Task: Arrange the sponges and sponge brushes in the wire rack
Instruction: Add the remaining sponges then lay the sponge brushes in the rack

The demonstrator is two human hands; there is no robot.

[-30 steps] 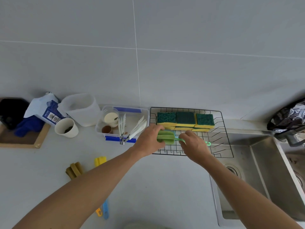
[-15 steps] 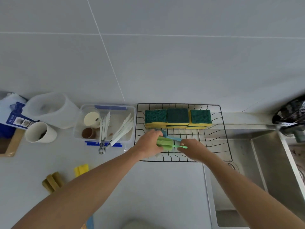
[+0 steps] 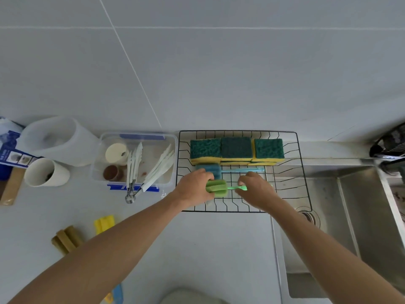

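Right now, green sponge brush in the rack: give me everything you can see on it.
The green sponge brush has a ribbed, foam-looking head and a thin translucent green handle. It lies flat across the wire rack, head to the left, just in front of the blue sponge brush. The left hand covers the head's left end; the right hand pinches the handle, hiding its far part.

A pale grey worktop (image 3: 219,249) carried everything. The wire rack (image 3: 303,172) stood at its back edge, its right part overhanging the sink (image 3: 350,216). Just left of the rack sat a clear plastic box (image 3: 135,137), and further left a white cup (image 3: 47,172) and a translucent jug (image 3: 59,139). Nearer than the rack and to its left lay a yellow sponge brush (image 3: 104,222) and an olive sponge brush (image 3: 65,238).
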